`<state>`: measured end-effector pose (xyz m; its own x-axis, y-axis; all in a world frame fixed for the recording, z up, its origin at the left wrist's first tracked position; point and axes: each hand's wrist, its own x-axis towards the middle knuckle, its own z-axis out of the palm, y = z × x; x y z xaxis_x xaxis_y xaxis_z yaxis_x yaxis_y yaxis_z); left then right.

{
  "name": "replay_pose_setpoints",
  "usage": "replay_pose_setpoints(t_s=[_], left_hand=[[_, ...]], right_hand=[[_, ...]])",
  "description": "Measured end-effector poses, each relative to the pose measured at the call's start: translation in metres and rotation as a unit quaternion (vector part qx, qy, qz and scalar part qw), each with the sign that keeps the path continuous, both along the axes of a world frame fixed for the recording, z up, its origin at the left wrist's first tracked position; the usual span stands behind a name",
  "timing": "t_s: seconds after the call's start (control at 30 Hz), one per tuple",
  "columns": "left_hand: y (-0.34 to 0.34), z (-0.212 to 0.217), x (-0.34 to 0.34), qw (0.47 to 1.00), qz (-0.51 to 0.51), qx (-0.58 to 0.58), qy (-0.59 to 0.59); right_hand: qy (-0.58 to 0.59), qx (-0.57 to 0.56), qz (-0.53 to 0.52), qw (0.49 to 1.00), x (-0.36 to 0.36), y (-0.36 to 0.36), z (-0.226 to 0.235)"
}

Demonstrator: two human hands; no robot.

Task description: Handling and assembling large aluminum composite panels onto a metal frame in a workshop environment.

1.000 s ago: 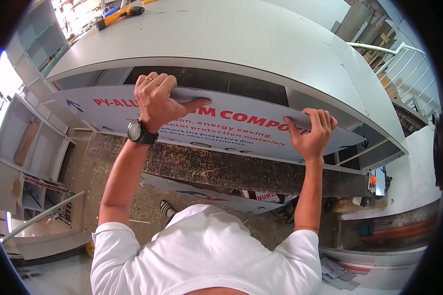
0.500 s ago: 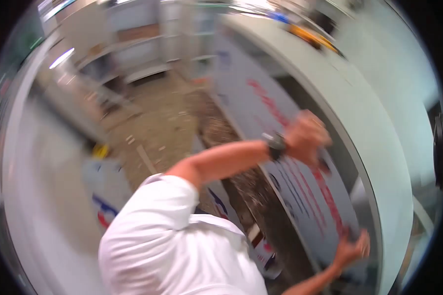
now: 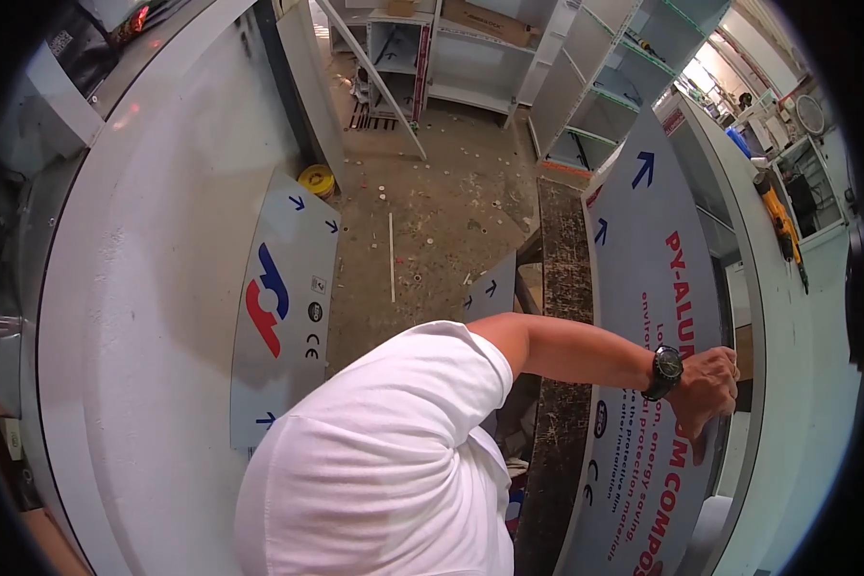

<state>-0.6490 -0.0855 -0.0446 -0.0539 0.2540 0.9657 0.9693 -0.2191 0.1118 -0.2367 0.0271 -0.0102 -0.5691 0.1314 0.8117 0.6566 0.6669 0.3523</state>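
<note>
My left hand (image 3: 706, 389), with a dark watch on its wrist, reaches across to the right. It is closed at the right edge of a long grey film-covered panel (image 3: 629, 298), with the fingers curled over that edge and the thumb against the printed face. Red and blue printing covers the film. The panel stands on edge along a white cabinet frame (image 3: 773, 346), whose open inside shows in the gap behind it. My right hand is out of view.
A worn dark plank (image 3: 557, 422) runs along the panel's foot. Another grey panel (image 3: 298, 384) leans at the left by a yellow round container (image 3: 317, 180). An orange tool (image 3: 778, 216) lies on the cabinet. White shelving (image 3: 624, 77) stands beyond the littered floor (image 3: 432, 221).
The view has swung and steadied. My left hand has come to the panel's right edge. My right hand, at the panel's near end before, has gone out of view.
</note>
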Motion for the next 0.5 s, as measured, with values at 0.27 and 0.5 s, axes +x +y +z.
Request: replay_pose_setpoints(t_s=[0.27, 0.5], left_hand=[[-0.008, 0.006, 0.002, 1.0, 0.006, 0.004, 0.028], [-0.069, 0.102, 0.012, 0.963, -0.033, -0.267, -0.016]], right_hand=[[0.015, 0.003, -0.005, 1.0, 0.008, -0.009, 0.0], [0.038, -0.073, -0.079, 0.993, -0.002, -0.082, 0.068]])
